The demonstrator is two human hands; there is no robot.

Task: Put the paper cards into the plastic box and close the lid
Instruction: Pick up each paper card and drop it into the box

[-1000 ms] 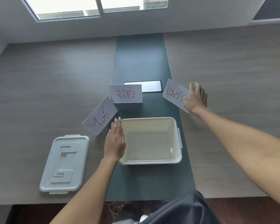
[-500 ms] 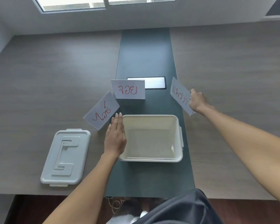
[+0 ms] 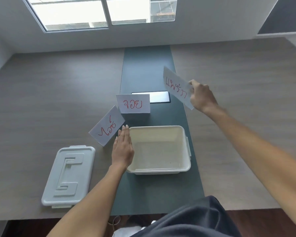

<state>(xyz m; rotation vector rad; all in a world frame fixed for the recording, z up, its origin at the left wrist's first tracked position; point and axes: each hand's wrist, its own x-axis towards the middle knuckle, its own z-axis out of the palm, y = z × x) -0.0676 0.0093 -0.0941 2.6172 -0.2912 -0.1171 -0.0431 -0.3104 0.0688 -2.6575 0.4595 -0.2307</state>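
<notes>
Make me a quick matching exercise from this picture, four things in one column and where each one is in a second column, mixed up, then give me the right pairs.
Things
1. lid
2. plastic box
3. card in the right hand
4. left hand

Places
A. lifted off the table, pinched at its right edge
B. flat against the box's left wall
C. lying flat on the wood at the left, off the box
D. open and empty on the dark centre strip

Pairs: 1-C, 2-D, 3-A, 4-B
</notes>
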